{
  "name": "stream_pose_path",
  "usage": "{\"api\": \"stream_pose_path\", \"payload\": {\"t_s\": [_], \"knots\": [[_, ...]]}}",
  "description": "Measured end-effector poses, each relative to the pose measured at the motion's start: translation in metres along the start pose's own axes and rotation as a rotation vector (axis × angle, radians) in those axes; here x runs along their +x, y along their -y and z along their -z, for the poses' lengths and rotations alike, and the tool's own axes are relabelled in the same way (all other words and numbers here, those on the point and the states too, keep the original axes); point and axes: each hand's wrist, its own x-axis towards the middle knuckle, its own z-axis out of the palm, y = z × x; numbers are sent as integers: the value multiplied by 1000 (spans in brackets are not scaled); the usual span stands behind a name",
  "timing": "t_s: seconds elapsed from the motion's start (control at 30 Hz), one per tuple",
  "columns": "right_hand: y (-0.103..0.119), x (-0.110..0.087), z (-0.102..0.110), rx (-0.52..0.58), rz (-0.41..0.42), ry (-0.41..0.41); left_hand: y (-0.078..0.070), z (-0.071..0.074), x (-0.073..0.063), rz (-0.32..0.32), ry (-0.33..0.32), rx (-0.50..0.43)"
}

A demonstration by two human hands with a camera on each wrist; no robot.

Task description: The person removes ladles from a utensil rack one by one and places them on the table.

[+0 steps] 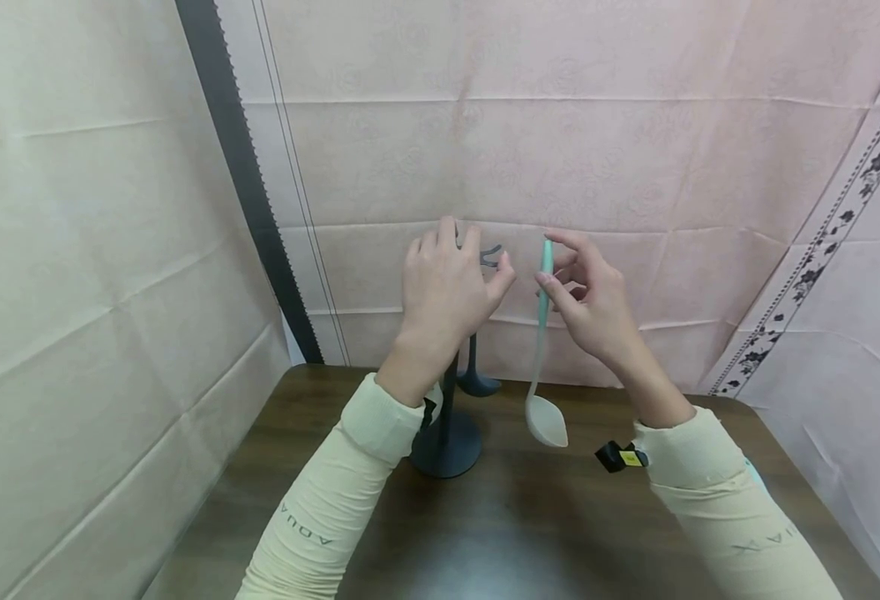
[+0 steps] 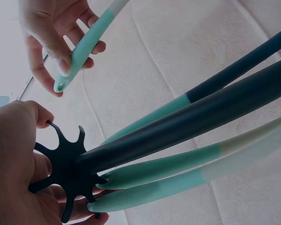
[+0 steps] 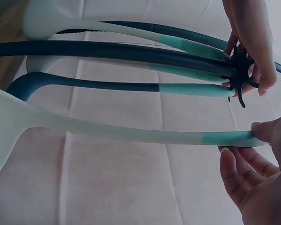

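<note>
My right hand pinches a pale ladle by its mint-green handle, between thumb and fingers. The ladle hangs bowl down, to the right of a dark utensil stand and apart from it. My left hand grips the top of the stand, its thumb at one of the curved hooks and its fingers behind others. Several utensils with mint-green handles hang from the hooks, among them a dark ladle and pale utensils. In the head view, the left hand and forearm hide most of these.
The stand's round base rests on a brown wooden table near its back edge. Pale cloth hangs behind the table and on both sides. A small black device sits at my right cuff.
</note>
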Motion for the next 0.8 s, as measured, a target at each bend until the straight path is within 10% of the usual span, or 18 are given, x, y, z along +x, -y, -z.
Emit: {"api": "stream_pose_path", "payload": {"t_s": [0.8], "knots": [[-11,-19,9,-3,-43,0,1,0,0,3,0,-36]]}}
